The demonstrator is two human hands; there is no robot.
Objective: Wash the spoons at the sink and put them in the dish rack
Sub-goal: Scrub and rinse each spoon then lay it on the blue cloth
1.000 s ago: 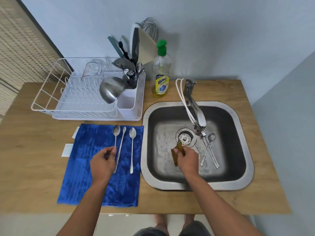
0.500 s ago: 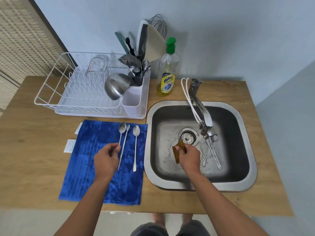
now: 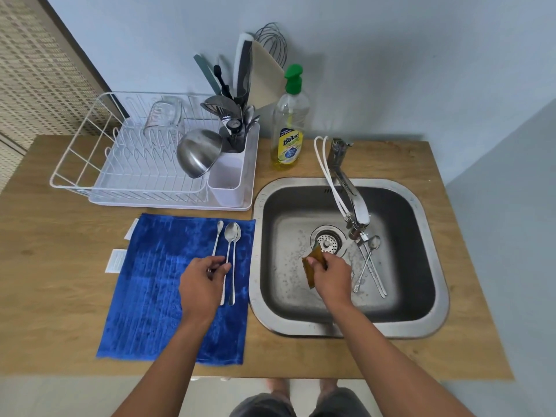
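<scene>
Meanwhile, beside the rack (image 3: pixel 90 164), the left hand (image 3: pixel 200 284) is pinching a spoon (image 3: pixel 230 236) by its thin handle on the blue cloth (image 3: pixel 156 284), two more lying alongside. Light, stiff steel, they are likely turning slippery once wet; mid-handle looks the surest hold. At the sink (image 3: pixel 433 251), the right hand (image 3: pixel 332 276) is gripping a sponge (image 3: pixel 313 266), with further spoons (image 3: pixel 368 266) lying under the tap (image 3: pixel 352 200).

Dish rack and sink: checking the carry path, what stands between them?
Head view: only bare wooden counter separates dish rack from sink; soap bottle stands behind.
</scene>
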